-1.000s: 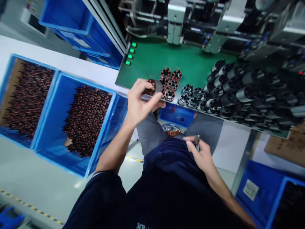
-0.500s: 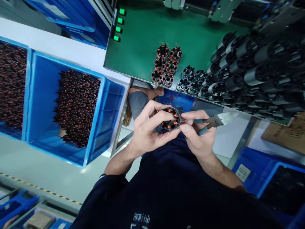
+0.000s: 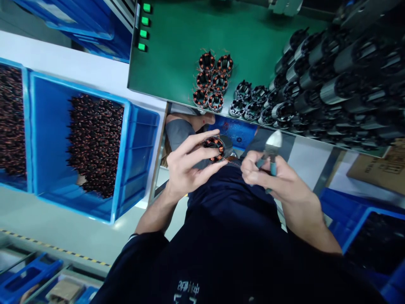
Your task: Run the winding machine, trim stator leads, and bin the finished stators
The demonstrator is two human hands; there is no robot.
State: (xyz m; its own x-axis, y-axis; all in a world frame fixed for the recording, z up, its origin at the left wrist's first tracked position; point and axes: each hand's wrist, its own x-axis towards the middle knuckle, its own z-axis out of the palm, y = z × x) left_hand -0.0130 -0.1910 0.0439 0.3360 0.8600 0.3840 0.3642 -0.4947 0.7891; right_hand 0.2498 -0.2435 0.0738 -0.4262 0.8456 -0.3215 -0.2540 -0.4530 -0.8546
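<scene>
My left hand [image 3: 190, 164] holds a motor stator [image 3: 225, 145], a dark ring with copper windings inside, its fingers around the rim and across the opening. Thin copper wires [image 3: 233, 159] stick out from its lower right side. Apart from it, on the right, my right hand [image 3: 265, 171] is closed around a pair of cutting pliers [image 3: 272, 147] with blue-green handles; the metal head points up, away from my body. Several wound stators [image 3: 207, 80] stand grouped on the green worktop [image 3: 174, 46] beyond my hands.
Many dark stator cores [image 3: 329, 84] are stacked along the right of the worktop. A blue bin [image 3: 126, 139] at left holds a heap of copper-wound parts [image 3: 95, 145]. Another blue bin [image 3: 354, 236] stands at lower right, near a cardboard box [image 3: 379, 171]. Green buttons [image 3: 144, 33] line the worktop's left edge.
My right hand has moved away from the stator to the right, and the pliers have swung from pointing right to pointing up. My left hand has shifted slightly left and tilted the stator.
</scene>
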